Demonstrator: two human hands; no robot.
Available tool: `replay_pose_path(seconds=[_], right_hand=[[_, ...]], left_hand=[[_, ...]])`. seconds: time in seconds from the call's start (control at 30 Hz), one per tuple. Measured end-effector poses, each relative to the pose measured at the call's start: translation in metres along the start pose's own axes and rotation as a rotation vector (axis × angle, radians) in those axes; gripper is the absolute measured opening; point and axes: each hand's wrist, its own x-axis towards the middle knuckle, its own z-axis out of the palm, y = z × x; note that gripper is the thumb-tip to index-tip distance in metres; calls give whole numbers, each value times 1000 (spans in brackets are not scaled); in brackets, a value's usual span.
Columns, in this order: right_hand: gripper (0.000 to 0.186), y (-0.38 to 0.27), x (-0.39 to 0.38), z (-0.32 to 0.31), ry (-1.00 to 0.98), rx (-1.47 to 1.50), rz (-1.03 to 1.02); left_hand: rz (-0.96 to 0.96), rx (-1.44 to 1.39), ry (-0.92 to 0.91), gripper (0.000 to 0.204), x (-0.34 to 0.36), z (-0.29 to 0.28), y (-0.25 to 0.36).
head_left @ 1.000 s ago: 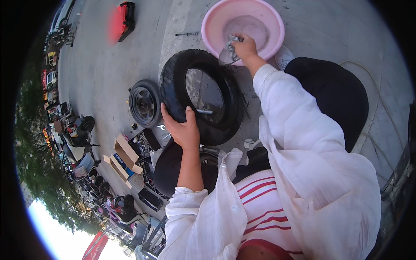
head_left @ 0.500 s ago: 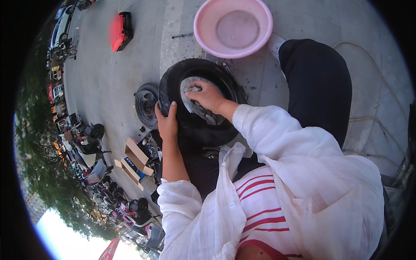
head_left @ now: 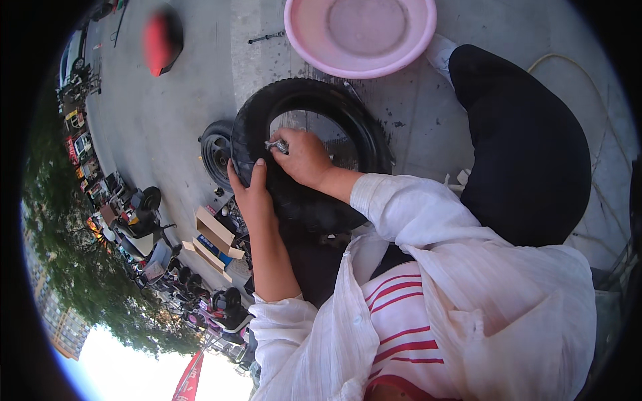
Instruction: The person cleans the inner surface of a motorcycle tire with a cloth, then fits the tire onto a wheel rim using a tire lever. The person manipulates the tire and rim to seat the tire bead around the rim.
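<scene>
Left hand [head_left: 254, 194]: gripping the tyre [head_left: 251, 123] on its outer side, probably just steadying it
Right hand [head_left: 302, 158]: pinching a grey rag [head_left: 275, 144]
Tyre: under both hands
Pink basin [head_left: 364, 71]: beyond the right hand, kept handy I'd guess

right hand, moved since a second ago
Yes, the right hand moved away from the round pink plastic basin, down and left to the black rubber tyre.

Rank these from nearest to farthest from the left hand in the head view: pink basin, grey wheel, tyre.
1. Tyre: touching the left hand.
2. Grey wheel: beyond the tyre's left edge, up and left of the hand.
3. Pink basin: up and right.
</scene>
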Motion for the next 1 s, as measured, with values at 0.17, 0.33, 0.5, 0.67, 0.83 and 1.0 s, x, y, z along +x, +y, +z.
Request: replay_pose_path(seconds=[0.17,0.33,0.5,0.67,0.83,1.0], right_hand=[[18,13,23,18,22,-28,11],[16,40,75,30,61,-96,38],[18,51,82,43,0,-75,82],[19,27,45,43,-166,-20,-18],[19,52,79,53,-16,-92,-31],[19,46,72,55,-87,-79,12]], left_hand=[[-3,-58,2,76,11,-1,-4],[-34,63,32,73,20,-1,5],[-109,38,61,71,33,-6,4],[-161,-74,28,69,48,-20,-6],[-155,-24,-7,75,47,-17,-3],[-170,-31,19,77,52,-23,-13]])
